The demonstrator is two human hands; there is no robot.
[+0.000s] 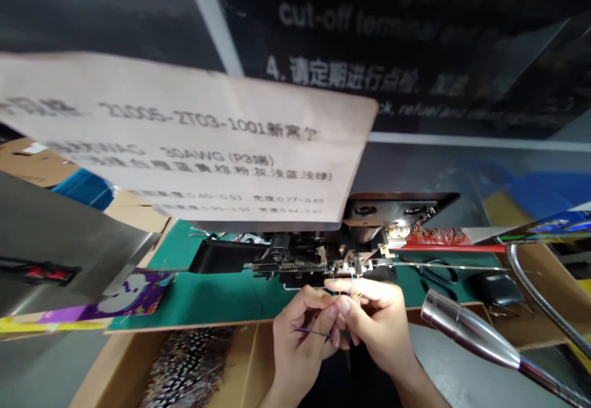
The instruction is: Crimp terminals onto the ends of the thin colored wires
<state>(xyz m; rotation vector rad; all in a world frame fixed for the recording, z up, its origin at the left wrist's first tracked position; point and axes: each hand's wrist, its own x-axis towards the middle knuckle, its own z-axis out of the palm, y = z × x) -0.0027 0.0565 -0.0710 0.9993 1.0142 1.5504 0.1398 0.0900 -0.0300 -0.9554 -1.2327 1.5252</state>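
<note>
Thin coloured wires are pinched between the fingers of my left hand, with a purple one crossing its fingers. My right hand touches the left one at the fingertips and also pinches fine wires, some of them yellow and blue. Both hands are just in front of the black and metal crimping mechanism of a machine. The wire ends point up toward it; whether they touch it is too small to tell.
A paper label hangs on the dark machine housing. A flexible metal lamp stands at right, near scissors on the green mat. Below left, a cardboard box holds bundled wires.
</note>
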